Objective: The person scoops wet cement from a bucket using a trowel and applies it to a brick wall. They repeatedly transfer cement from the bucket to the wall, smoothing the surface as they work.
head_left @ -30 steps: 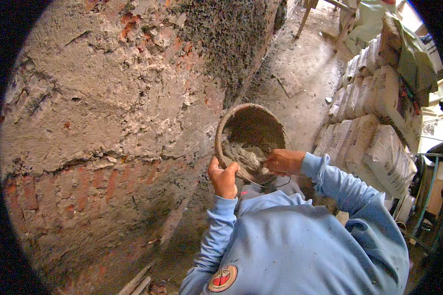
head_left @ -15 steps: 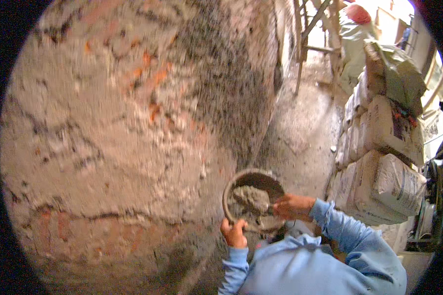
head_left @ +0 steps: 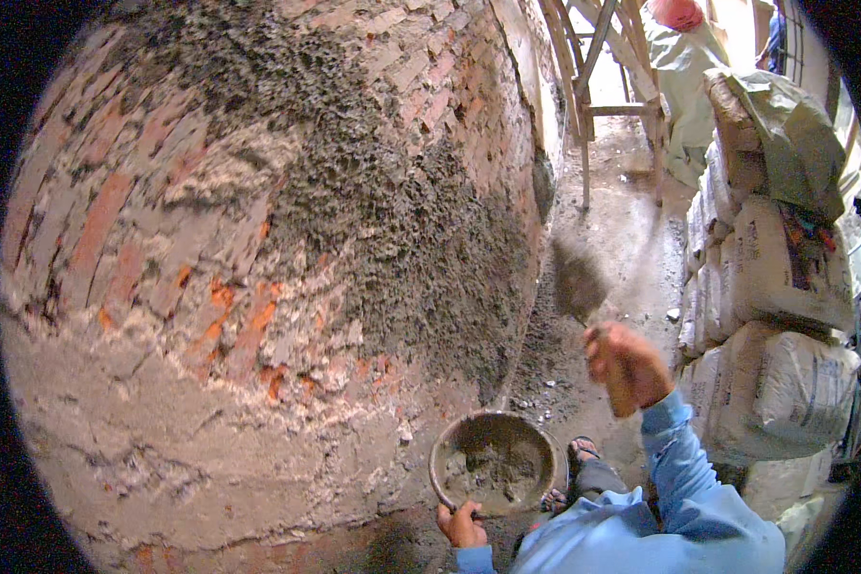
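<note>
My right hand (head_left: 631, 365) is closed round the wooden handle of a trowel (head_left: 580, 279), raised to the right of the wall. Its blade is smeared by motion, so how much mortar it carries is unclear. At the lower middle, my left hand (head_left: 462, 526) grips the near rim of a round bowl (head_left: 437, 469). Wet grey mortar (head_left: 497, 474) lies in the bottom of the bowl. On the left stands a brick wall (head_left: 105, 225), with a rough patch of dark fresh mortar (head_left: 392, 249) across its middle and upper part.
Stacked pale sacks (head_left: 789, 268) line the right side, partly under a greenish sheet (head_left: 784, 143). A wooden trestle (head_left: 622, 110) stands at the far end of the floor strip (head_left: 631, 239). Mortar crumbs (head_left: 542, 387) lie along the wall's foot; my sandalled foot (head_left: 584, 448) is beside the bowl.
My right hand has lifted the trowel out of the bowl, up and forward. The bowl, still in my left hand, sits lower in view. More of the upper wall shows.
</note>
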Action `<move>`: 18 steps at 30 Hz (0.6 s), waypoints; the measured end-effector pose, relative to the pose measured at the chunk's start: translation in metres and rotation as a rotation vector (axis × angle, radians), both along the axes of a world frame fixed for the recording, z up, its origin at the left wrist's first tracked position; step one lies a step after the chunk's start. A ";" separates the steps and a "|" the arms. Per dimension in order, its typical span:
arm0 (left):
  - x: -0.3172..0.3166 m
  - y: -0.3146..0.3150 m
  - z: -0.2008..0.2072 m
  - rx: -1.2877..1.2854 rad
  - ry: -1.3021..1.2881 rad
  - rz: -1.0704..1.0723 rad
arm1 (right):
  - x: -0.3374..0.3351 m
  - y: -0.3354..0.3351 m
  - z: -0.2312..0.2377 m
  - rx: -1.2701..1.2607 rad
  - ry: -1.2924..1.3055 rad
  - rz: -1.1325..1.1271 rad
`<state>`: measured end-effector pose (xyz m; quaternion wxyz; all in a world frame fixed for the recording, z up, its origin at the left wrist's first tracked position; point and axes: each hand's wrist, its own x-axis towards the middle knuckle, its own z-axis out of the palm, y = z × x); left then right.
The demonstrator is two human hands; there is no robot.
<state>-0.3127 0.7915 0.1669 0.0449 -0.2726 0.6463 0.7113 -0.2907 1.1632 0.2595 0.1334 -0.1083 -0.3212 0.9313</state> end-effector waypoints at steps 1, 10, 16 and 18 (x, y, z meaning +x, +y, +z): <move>0.001 0.001 0.004 -0.001 0.006 -0.011 | -0.009 0.020 0.008 0.114 0.036 -0.137; 0.019 0.024 0.043 -0.162 -0.197 0.069 | -0.195 0.159 -0.071 0.535 -0.102 -1.397; 0.034 0.037 0.058 -0.115 -0.295 0.035 | -0.422 0.086 -0.113 1.248 -0.689 -0.863; 0.034 0.036 0.058 -0.132 -0.286 -0.111 | -0.439 0.035 -0.088 1.114 -0.280 -0.954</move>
